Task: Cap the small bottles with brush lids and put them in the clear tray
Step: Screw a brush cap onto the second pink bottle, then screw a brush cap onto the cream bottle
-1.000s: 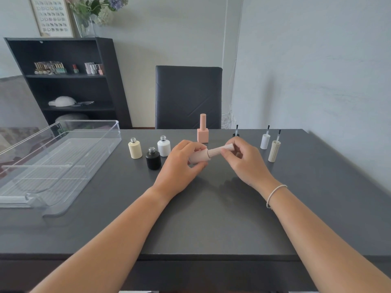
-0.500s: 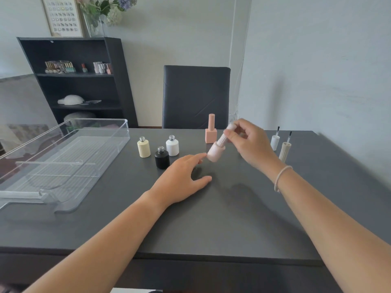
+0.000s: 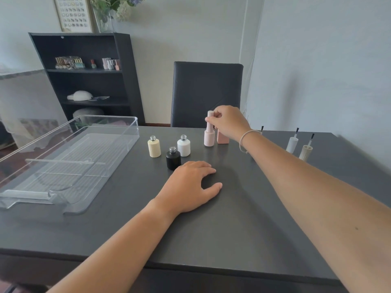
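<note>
The pale pink capped bottle [image 3: 209, 136] stands upright on the dark grey worktop [image 3: 211, 218], just left of a peach-pink square bottle [image 3: 222, 138] that is partly hidden behind the right hand [image 3: 229, 121]. That hand's fingers [image 3: 212, 119] are pinched around the ribbed cap at the top of the pale pink bottle, whose base appears to rest on the surface. A thin light band circles the right wrist.

The left hand [image 3: 190, 187] lies flat, palm down, on the worktop, fingers loosely spread and holding nothing; its fingertips sit just beside a small black round bottle [image 3: 173, 159]. Behind that bottle are a white round bottle [image 3: 183, 145] and a cream round bottle [image 3: 154, 146], all three uncapped with bare threaded necks, near one another but apart.

Well to the right, near the far edge, a white brush lid [image 3: 292, 143] and a cream ribbed brush lid [image 3: 306, 151] stand with their dark bristles pointing up. Another dark brush tip [image 3: 262, 129] shows just past the right wrist.

The clear rectangular plastic tray [image 3: 118, 144] sits at the worktop's left side, with no bottles inside. A dark chair [image 3: 207, 92] stands behind the worktop, and a black shelf unit [image 3: 84, 77] against the wall.
</note>
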Action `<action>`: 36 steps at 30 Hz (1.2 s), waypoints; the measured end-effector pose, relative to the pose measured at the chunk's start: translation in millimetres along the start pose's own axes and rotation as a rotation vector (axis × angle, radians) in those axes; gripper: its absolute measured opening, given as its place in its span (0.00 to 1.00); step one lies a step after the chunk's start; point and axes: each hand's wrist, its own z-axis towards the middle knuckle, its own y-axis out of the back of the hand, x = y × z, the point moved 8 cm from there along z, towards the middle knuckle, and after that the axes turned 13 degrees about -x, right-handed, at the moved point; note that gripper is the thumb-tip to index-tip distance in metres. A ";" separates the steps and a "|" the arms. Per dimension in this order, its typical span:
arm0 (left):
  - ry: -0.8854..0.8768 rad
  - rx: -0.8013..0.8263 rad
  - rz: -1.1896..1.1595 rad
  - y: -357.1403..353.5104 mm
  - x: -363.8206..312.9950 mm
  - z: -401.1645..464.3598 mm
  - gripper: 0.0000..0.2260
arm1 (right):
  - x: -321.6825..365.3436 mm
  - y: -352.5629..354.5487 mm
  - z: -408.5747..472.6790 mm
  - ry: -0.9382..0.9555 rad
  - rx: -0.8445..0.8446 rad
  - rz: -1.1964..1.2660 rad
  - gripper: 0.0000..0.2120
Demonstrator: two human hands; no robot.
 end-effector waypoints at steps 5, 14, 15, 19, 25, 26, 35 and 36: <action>0.004 -0.001 -0.006 -0.1 0.5 1.2 0.20 | -0.5 -5.8 7.2 -0.015 -0.044 -0.042 0.11; 0.020 -0.007 -0.018 -0.3 1.7 1.0 0.20 | -2.6 -9.2 7.6 -0.025 -0.077 -0.097 0.12; 0.021 -0.007 -0.020 -0.1 2.0 1.2 0.20 | -2.3 -8.8 6.8 -0.025 -0.078 -0.101 0.13; 0.023 -0.006 -0.020 0.1 3.4 1.9 0.20 | 0.2 -2.8 -0.2 -0.010 -0.097 -0.050 0.14; 0.021 -0.014 -0.025 -0.2 4.2 1.9 0.19 | -0.5 28.0 -34.3 -0.006 -0.181 0.077 0.09; 0.024 -0.013 -0.031 -0.1 4.3 2.2 0.18 | -2.5 35.2 -44.5 -0.011 -0.194 0.113 0.10; 0.093 -0.100 -0.154 11.4 4.2 3.5 0.12 | -59.4 92.4 -119.9 -0.134 -0.287 0.118 0.06; 0.099 -0.118 -0.157 13.1 4.7 3.4 0.11 | -66.4 98.8 -123.2 -0.164 -0.317 0.114 0.06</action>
